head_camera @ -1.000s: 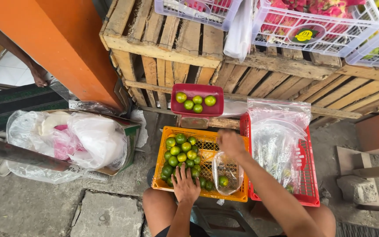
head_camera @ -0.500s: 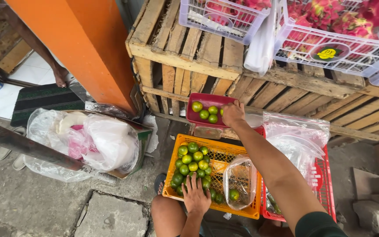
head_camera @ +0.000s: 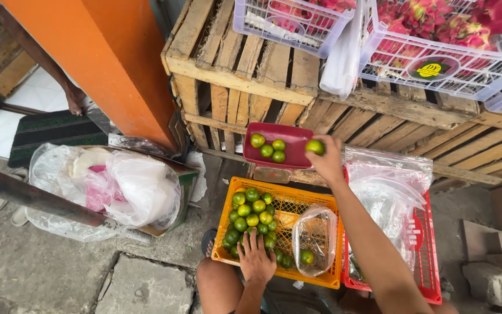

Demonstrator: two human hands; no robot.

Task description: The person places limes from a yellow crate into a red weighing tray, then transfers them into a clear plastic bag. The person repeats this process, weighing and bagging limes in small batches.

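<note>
My right hand (head_camera: 325,161) is raised at the right edge of a dark red tray (head_camera: 293,137) and holds a green lime (head_camera: 314,146). Three limes (head_camera: 267,146) lie in that tray. My left hand (head_camera: 255,259) rests fingers spread on the limes (head_camera: 248,210) piled in an orange crate (head_camera: 312,280) in front of my knees. A clear plastic bag (head_camera: 315,237) with a lime in it lies in the crate's right half.
A red crate (head_camera: 425,256) with clear plastic bags (head_camera: 387,192) stands right of the orange one. Wooden crates (head_camera: 245,75) behind carry white baskets of pink dragon fruit (head_camera: 431,35). An orange pillar (head_camera: 100,64) and a box of plastic bags (head_camera: 111,186) are on the left. Someone's bare foot (head_camera: 75,100) shows far left.
My right hand rose from the orange crate to the red tray and now holds a lime at its right edge. The tray holds fewer limes than before. My left hand stayed on the pile.
</note>
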